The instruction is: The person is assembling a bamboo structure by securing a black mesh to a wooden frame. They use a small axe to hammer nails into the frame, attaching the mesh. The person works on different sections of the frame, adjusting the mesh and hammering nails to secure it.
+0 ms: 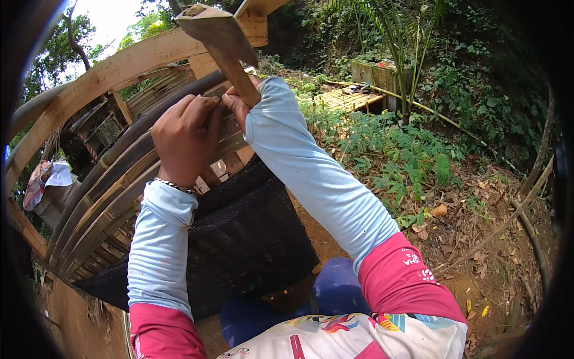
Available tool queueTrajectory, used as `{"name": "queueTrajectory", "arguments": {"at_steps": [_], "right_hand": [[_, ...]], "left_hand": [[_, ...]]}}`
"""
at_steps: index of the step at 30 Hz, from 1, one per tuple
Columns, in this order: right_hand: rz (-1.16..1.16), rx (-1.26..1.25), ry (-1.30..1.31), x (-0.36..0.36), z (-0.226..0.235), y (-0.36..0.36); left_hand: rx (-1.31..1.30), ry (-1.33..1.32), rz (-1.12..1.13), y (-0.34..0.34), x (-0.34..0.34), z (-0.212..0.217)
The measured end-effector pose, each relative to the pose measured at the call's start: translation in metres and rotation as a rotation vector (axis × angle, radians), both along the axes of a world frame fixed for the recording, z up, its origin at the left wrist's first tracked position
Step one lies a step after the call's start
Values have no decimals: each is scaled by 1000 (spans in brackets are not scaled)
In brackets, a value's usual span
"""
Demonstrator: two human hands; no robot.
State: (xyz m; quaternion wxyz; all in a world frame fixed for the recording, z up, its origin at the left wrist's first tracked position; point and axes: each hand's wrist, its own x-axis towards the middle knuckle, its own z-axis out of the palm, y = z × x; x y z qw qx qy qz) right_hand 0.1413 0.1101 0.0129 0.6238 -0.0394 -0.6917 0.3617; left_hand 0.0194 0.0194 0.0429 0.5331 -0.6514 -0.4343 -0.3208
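Foliage (484,107) backs the bamboo (133,143); at its far end my right hand (238,109) grasps the axe (226,51), slanting head-first beyond; whether my left hand (186,134) grips anything, I cannot tell.

Right hand (238,109) partly behind handle (240,81)

you've got two hands (186,128) and one wooden-handled tool (240,81), upper centre; one bracelet (174,185), left of centre; one black mesh sheet (251,239), centre.
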Motion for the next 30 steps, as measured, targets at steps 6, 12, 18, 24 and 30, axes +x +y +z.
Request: {"name": "queueTrajectory", "arguments": {"at_steps": [6, 12, 18, 24, 30], "right_hand": [[10, -5, 152, -9, -1, 2], [-69, 48, 27, -6, 3, -1], [-26, 68, -47, -2, 8, -6], [-66, 99, -27, 2, 8, -2], [-96, -15, 69, 32, -30, 4]], "left_hand": [[-9, -42, -8, -3, 2, 2], [-22, -60, -21, -4, 5, 3], [12, -40, -34, 0, 1, 4], [-13, -55, -3, 1, 4, 6], [-34, -59, -11, -4, 7, 6]]}}
